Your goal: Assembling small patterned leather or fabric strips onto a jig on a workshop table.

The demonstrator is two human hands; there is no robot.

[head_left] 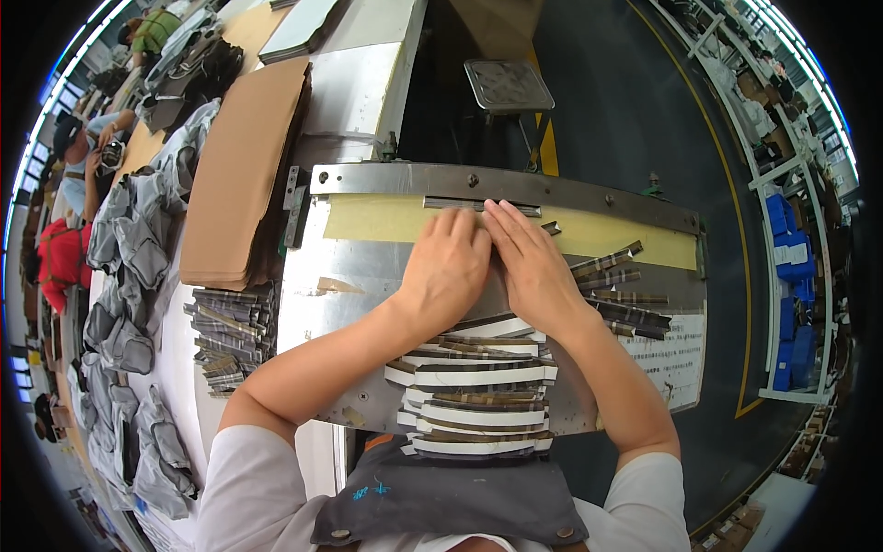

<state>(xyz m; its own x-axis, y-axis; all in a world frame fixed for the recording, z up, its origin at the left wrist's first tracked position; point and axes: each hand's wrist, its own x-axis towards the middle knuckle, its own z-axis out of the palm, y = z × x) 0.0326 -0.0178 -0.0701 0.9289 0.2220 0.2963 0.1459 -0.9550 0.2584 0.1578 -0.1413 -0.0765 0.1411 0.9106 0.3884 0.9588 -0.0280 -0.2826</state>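
A thin dark strip [529, 211] lies along the yellow band [368, 219] at the far side of a metal work plate [313, 267]. My left hand [446, 267] has its fingers bent and closed at the strip's near edge, its thumb hidden. Beside it, my right hand [533, 271] holds the same strip with its fingers pressed together, their tips on top of it. The hands touch each other. Nearer to me, a stack of dark strips with white bands [483, 377] lies on the plate. More loose dark strips [621, 294] fan out right of my right hand.
A metal bar [552, 189] with bolts borders the plate's far side. Brown cardboard sheets [244, 175] and a heap of strips [230, 336] lie at left. Grey bags [138, 248] and people line the far left. A stool [509, 87] stands ahead; shelves with blue bins [793, 258] stand right.
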